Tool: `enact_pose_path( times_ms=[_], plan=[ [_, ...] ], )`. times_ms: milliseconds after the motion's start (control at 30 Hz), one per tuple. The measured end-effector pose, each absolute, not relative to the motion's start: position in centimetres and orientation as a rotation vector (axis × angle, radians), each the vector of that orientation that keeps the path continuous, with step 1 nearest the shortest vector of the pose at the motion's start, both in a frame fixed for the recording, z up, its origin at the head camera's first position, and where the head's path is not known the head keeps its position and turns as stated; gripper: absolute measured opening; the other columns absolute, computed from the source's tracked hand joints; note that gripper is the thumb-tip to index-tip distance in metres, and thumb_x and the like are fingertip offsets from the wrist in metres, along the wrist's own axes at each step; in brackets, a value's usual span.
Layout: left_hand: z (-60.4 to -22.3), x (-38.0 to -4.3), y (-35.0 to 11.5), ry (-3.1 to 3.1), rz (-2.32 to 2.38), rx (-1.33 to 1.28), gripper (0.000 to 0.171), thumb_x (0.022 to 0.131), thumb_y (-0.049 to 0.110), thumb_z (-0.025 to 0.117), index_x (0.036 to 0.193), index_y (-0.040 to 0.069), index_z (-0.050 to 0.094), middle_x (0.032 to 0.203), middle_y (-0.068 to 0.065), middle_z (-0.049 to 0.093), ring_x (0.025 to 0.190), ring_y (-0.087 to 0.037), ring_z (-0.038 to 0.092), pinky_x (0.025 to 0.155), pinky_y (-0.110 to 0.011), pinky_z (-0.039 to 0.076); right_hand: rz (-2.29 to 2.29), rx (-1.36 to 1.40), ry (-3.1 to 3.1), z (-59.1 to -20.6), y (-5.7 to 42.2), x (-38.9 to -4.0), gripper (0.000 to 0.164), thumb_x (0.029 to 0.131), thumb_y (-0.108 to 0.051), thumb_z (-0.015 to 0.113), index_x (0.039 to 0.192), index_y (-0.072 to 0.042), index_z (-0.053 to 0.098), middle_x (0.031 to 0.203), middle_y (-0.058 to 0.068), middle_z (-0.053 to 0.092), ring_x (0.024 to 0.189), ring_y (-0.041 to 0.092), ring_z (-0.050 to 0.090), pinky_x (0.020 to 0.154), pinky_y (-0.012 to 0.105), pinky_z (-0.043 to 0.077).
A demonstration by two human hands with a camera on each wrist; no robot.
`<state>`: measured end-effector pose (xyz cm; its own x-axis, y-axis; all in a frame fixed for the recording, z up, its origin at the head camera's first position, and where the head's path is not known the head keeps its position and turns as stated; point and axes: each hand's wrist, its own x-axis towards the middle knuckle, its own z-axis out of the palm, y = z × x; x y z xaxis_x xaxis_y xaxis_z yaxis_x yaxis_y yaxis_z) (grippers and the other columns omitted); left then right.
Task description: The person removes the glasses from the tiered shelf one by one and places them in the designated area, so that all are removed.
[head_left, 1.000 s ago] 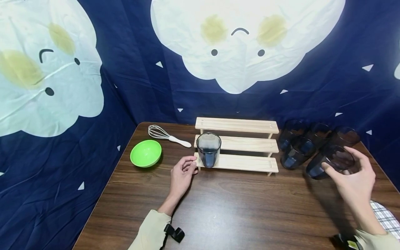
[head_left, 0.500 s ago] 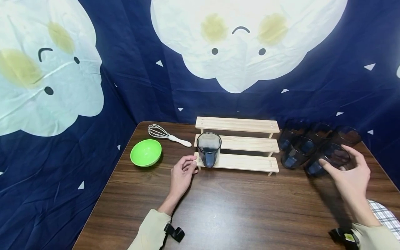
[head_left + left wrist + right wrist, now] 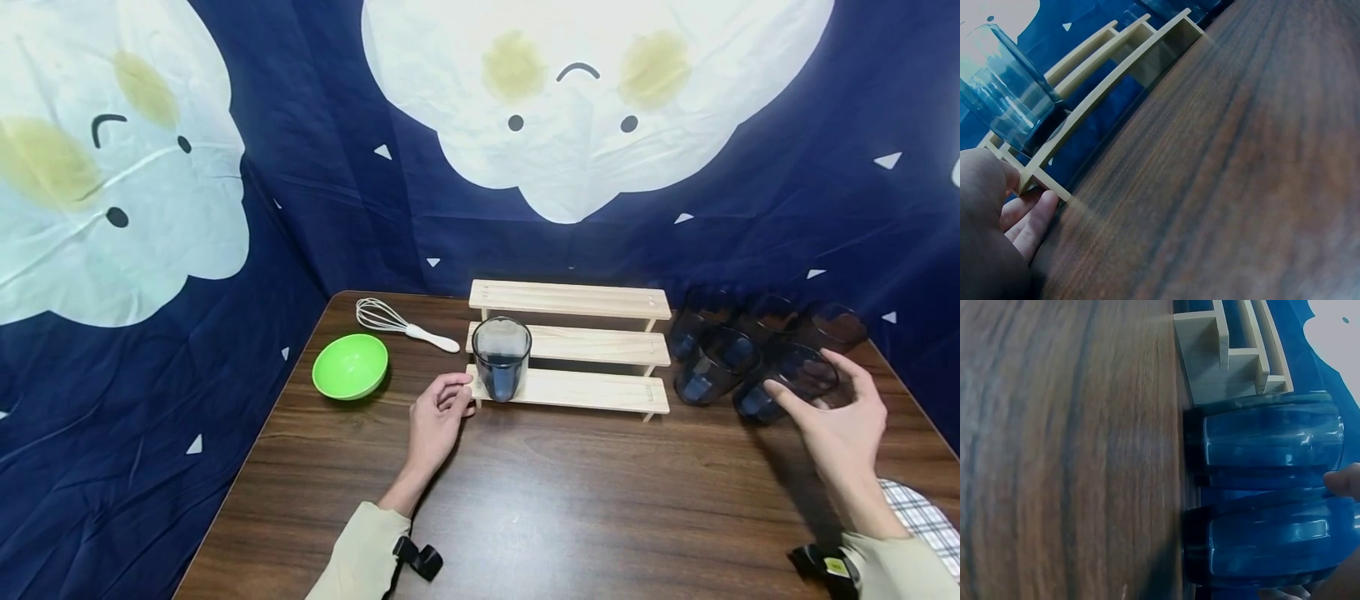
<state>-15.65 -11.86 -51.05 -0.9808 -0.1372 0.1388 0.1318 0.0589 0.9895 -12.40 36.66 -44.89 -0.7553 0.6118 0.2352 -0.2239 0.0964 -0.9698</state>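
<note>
A three-step wooden shelf rack [image 3: 592, 390] stands at the back of the table. My left hand [image 3: 437, 421] pinches the left end of its lowest step, with the thumb above and the fingers curled below in the left wrist view. On that step, at the left, stands a dark tinted drinking glass [image 3: 502, 375]. Right of the rack, my right hand [image 3: 847, 425] holds another dark glass [image 3: 1266, 540] by its upper part, thumb on the near side. That glass is upright on the table, close beside a similar glass [image 3: 1272, 440].
Several more dark glasses [image 3: 701, 321] cluster behind, near the table's back right corner. A green bowl [image 3: 350, 367] and a white whisk [image 3: 408, 325] lie on the left. A checked cloth [image 3: 918, 517] is at the right edge. A blue curtain [image 3: 315, 208] hangs behind.
My right hand and its glass have shifted slightly left and back, closer to the neighbouring glass, then almost stopped. The left hand and the rack have stayed put.
</note>
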Motion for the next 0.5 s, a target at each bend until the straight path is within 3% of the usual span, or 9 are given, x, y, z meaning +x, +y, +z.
enact_pose_path(
  times_ms=[500],
  plan=[
    [-51.06, -15.73, -11.77, -2.124, -2.043, 0.006, 0.016, 0.105, -0.004, 0.071, 0.120, -0.006, 0.076, 0.105, -0.025, 0.080, 0.090, -0.012, 0.078, 0.079, -0.028, 0.073, 1.455, -0.488, -2.054, -45.09, 37.39, -12.89, 0.081, 0.081, 0.012, 0.092, 0.150, -0.019, 0.064, 0.111, -0.019, 0.071, 0.100, -0.005, 0.067, 0.081, -0.001, 0.051]
  ],
)
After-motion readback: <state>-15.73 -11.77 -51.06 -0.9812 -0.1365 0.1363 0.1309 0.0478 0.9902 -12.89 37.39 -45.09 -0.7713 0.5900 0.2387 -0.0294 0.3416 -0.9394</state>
